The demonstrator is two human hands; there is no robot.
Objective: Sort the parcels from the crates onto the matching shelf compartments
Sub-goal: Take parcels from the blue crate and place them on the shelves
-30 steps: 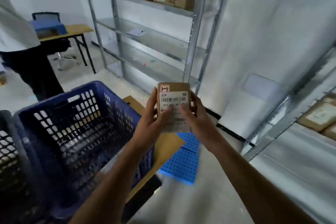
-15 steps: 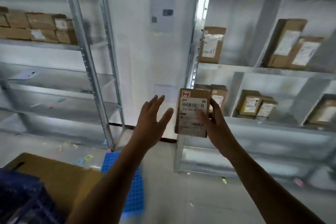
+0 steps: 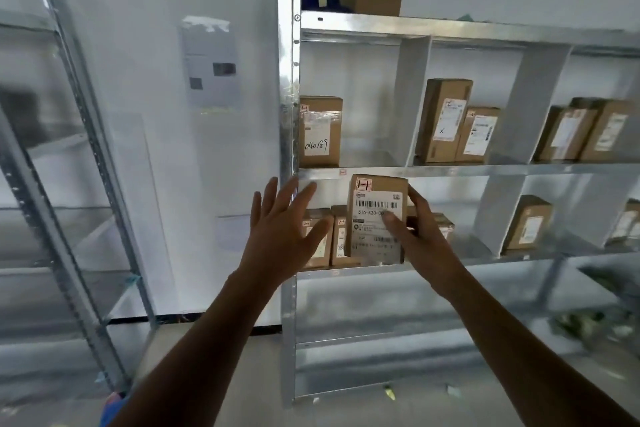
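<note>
Upright, parcel point(image 3: 375, 218) in right hand point(image 3: 420, 236), left hand point(image 3: 282, 236) just beside, fingers spread.

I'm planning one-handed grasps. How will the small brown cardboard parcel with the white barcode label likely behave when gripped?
Probably stiff: the small brown cardboard parcel keeps flat faces and square corners in the right hand's grip. Likely light: that hand alone carries it; the left hand hovers open. Stood on end like the shelved brown boxes, it might tip.

Behind your right hand point(image 3: 420, 236): stored boxes point(image 3: 340, 239), standing close together. Right of it: bare shelf floor point(image 3: 467, 248) up to the divider point(image 3: 498, 211). Behind your left hand point(image 3: 280, 239): steel upright point(image 3: 289, 114).
</note>
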